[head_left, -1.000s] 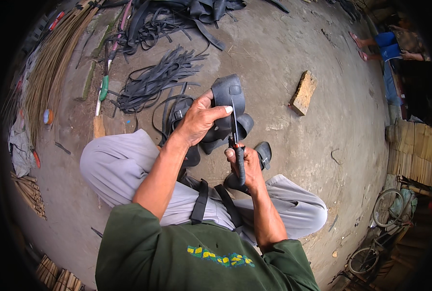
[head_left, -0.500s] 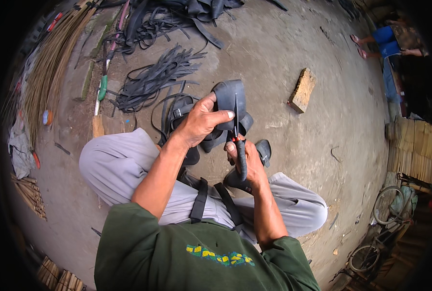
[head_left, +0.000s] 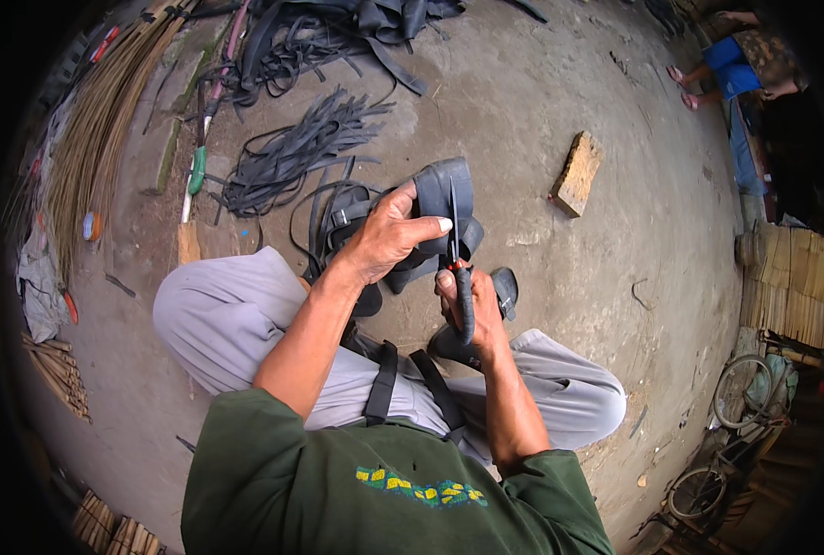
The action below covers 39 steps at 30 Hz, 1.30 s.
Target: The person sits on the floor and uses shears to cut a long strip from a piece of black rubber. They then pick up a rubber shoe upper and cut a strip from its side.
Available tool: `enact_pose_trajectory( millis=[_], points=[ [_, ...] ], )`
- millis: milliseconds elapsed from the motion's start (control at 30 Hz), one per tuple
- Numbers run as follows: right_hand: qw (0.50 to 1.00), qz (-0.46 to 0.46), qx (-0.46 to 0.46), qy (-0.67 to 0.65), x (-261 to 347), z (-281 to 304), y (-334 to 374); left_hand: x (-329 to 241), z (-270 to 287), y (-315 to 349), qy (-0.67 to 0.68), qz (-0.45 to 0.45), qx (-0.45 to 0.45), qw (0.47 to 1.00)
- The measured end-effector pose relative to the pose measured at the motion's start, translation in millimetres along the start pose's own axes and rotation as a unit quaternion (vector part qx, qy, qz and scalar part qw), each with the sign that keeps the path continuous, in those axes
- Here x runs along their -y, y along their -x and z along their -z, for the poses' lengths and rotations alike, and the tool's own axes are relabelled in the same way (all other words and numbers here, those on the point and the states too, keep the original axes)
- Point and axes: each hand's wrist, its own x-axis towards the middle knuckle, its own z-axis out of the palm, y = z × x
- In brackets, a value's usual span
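My left hand (head_left: 389, 236) pinches a wide band of dark rubber sheet (head_left: 444, 174) between thumb and fingers. The band curls over and a lower fold of it hangs just beyond the scissors. In my right hand (head_left: 481, 310) is a pair of scissors (head_left: 454, 231) with dark wrapped handles and a reddish part near the pivot. Their blades point away from me and lie along the rubber, close beside my left thumb; how far the blades are spread is hard to tell. My right fingers are wrapped round the handles and partly hidden.
Beyond my hands lie a bundle of cut rubber strips (head_left: 301, 153) and a heap of larger rubber pieces (head_left: 338, 37). A worn block (head_left: 576, 174) sits on the floor to the right. Long thin sticks (head_left: 107, 129) lie far left. Another person's legs (head_left: 708, 83) show at far right.
The rubber band and scissors have shifted slightly to the right, and more of the blades now shows against the rubber. My left hand keeps its hold with little movement.
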Motion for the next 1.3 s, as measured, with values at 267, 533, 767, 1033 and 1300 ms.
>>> enact_pose_trajectory(
  millis=[267, 533, 767, 1033, 1300],
  points=[
    [0.999, 0.024, 0.0, 0.038, -4.7, -4.0, -1.7, -2.5, 5.0, -1.1, 0.012, -0.004, -0.016, 1.0],
    [0.999, -0.019, 0.014, 0.045, -2.6, -2.7, 7.7, -0.8, 3.9, -5.5, 0.067, -0.044, -0.037, 0.996],
    [1.0, -0.016, 0.016, 0.005, -3.3, -0.4, 0.9, 0.7, 1.4, -1.1, 0.013, -0.015, -0.009, 1.0],
    [0.997, 0.05, 0.002, 0.051, -6.0, -3.8, -2.5, -4.3, 7.1, -0.4, 0.026, -0.012, -0.01, 1.0],
    [0.998, -0.043, 0.031, 0.036, -6.4, -1.7, 7.9, -1.6, 7.1, -4.0, 0.064, -0.035, -0.043, 0.996]
  ],
)
